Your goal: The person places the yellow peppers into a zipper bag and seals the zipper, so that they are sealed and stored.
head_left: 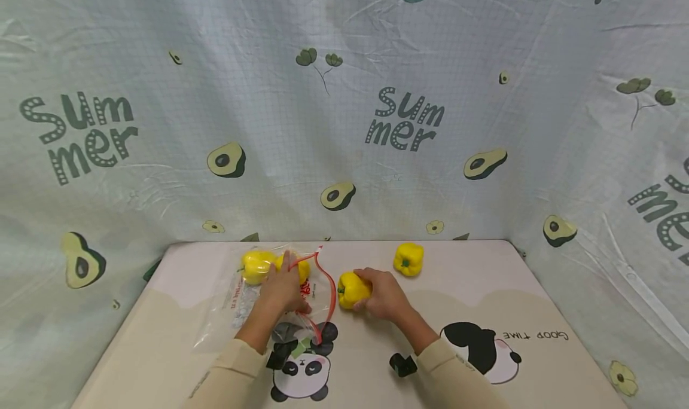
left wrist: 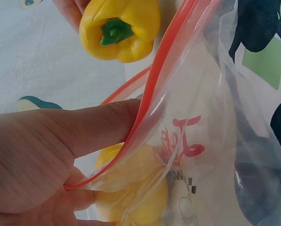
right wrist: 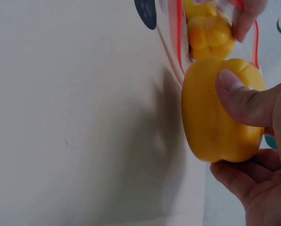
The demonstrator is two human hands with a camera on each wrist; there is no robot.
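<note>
A clear zip bag (head_left: 226, 313) with a red-edged mouth lies on the left of the table, its opening facing right. Two yellow bell peppers are inside, one (head_left: 257, 268) toward the back left and another (head_left: 302, 270) partly behind my left hand. My left hand (head_left: 283, 289) is at the bag's mouth with thumb and fingers spread; the thumb (left wrist: 107, 117) presses against the red zip strip (left wrist: 150, 94). Just right of the mouth, my right hand (head_left: 384, 293) grips a yellow bell pepper (head_left: 353, 290), thumb on its side and fingers beneath, its green stem turned toward the bag.
Another yellow bell pepper (head_left: 408, 259) stands at the back of the table, right of centre. The table cover (head_left: 377, 361) carries panda and dog prints. A printed curtain (head_left: 280, 128) hangs behind the table's back edge and along the sides.
</note>
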